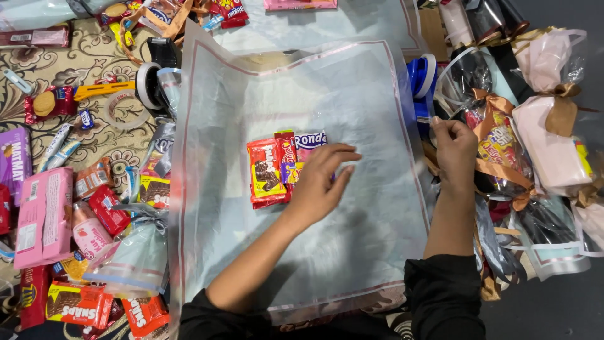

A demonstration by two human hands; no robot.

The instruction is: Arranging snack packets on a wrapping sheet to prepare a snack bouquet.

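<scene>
A large clear wrapping sheet (352, 94) with a pink border lies spread flat in front of me. Near its middle sits a small cluster of snack packets (272, 165), red, purple and blue. My left hand (322, 184) rests flat on the sheet with its fingers apart, touching the right side of that cluster. My right hand (454, 146) is at the sheet's right edge, fingers pinched together by the ribbon of a wrapped gift bundle (500, 148); what it grips is not clear.
Loose snack packets and a pink box (43, 217) crowd the patterned cloth on the left. A tape dispenser (151, 79) and a tape roll (124, 108) lie at upper left. Finished bundles with brown ribbons (547, 126) fill the right side. A blue dispenser (420, 77) sits by the sheet.
</scene>
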